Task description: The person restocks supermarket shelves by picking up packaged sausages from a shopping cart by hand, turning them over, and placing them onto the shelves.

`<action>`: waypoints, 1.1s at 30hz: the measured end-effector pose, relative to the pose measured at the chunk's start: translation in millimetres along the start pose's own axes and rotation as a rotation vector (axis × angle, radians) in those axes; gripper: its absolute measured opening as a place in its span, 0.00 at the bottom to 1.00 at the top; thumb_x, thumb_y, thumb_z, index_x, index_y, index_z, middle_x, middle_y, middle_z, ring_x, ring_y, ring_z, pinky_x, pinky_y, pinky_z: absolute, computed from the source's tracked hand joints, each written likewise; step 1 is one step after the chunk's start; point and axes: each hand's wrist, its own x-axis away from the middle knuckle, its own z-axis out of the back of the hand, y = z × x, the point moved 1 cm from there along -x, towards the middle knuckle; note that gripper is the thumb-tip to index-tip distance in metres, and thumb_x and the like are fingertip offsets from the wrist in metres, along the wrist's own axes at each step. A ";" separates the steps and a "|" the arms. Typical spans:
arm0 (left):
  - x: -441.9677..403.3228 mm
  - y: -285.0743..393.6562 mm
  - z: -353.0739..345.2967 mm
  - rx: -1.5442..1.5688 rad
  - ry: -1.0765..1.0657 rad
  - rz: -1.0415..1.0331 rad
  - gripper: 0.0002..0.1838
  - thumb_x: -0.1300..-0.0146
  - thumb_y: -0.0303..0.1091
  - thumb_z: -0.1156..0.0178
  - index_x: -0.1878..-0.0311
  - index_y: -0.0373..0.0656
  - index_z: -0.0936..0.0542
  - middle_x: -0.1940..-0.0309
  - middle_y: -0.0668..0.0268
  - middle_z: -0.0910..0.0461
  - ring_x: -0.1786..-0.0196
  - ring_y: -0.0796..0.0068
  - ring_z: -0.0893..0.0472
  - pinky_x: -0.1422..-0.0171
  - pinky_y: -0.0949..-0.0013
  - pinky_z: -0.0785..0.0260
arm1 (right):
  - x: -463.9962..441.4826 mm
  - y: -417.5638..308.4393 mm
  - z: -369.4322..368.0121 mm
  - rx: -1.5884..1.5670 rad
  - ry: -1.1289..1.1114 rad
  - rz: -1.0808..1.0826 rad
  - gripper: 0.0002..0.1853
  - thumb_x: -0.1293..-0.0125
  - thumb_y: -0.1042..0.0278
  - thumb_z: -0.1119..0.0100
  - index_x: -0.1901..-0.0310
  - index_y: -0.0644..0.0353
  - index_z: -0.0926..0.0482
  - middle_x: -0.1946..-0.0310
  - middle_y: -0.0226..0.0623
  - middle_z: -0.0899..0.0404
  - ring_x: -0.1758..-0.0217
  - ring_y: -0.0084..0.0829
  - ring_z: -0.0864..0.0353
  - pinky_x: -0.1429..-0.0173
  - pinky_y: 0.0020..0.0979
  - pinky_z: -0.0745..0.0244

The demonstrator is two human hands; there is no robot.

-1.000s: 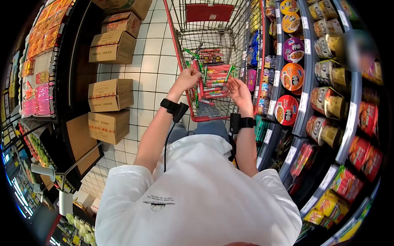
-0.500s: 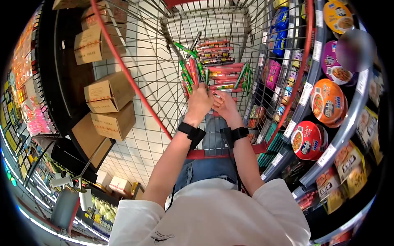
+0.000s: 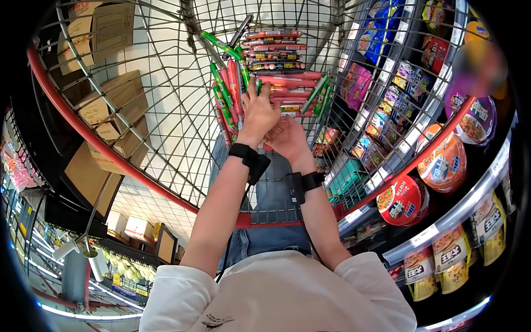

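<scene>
My left hand (image 3: 261, 115) reaches into the shopping cart (image 3: 265, 217), its index and middle fingers stretched apart over red stick-shaped packets (image 3: 290, 81) that look like wrapped sausages. Nothing shows in its grip. Just to the right and lower, my right hand (image 3: 290, 141) is turned partly palm up, fingers loosely bent beside the left wrist; no held thing is visible. Dark-labelled packets (image 3: 275, 56) lie in a stack of rows farther up. Green packets (image 3: 221, 87) lean at the left, and more green ones (image 3: 319, 95) rest at the right.
Shelves on the right carry instant noodle bowls (image 3: 402, 200), a pink package (image 3: 355, 83) and hanging snack bags (image 3: 453, 249). Cardboard boxes (image 3: 119, 102) are stacked left of the cart. The cart's red rim (image 3: 119, 152) curves around both arms.
The view has shifted closer to the cart. My left hand's fingers have spread apart over the red packets, and my right hand has turned more palm up.
</scene>
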 end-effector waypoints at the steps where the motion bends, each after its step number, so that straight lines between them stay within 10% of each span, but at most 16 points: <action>1: 0.2 -1.7 -2.2 -0.014 0.011 -0.001 0.31 0.45 0.37 0.40 0.37 0.41 0.30 0.31 0.46 0.47 0.34 0.40 0.43 0.30 0.51 0.46 | 0.0 0.6 0.3 -0.021 0.020 -0.018 0.23 0.29 0.46 0.57 0.56 0.62 0.28 0.57 0.40 0.28 0.54 0.37 0.28 0.42 0.46 0.35; 21: 147.2 45.7 80.8 0.141 0.144 -0.426 0.10 0.42 0.20 0.45 0.58 0.32 0.19 0.49 0.50 0.28 0.47 0.51 0.27 0.42 0.59 0.33 | 62.6 8.0 -4.5 0.175 -0.290 0.083 0.23 0.34 0.48 0.45 0.52 0.62 0.27 0.60 0.39 0.23 0.61 0.34 0.23 0.57 0.36 0.29; 33: 324.2 28.1 188.0 0.347 0.251 -0.797 0.10 0.41 0.26 0.38 0.57 0.34 0.20 0.54 0.58 0.22 0.62 0.66 0.20 0.57 0.67 0.27 | 230.6 131.4 -17.5 0.406 -0.649 0.840 0.07 0.31 0.67 0.46 0.56 0.61 0.25 0.63 0.34 0.23 0.57 0.30 0.22 0.49 0.35 0.27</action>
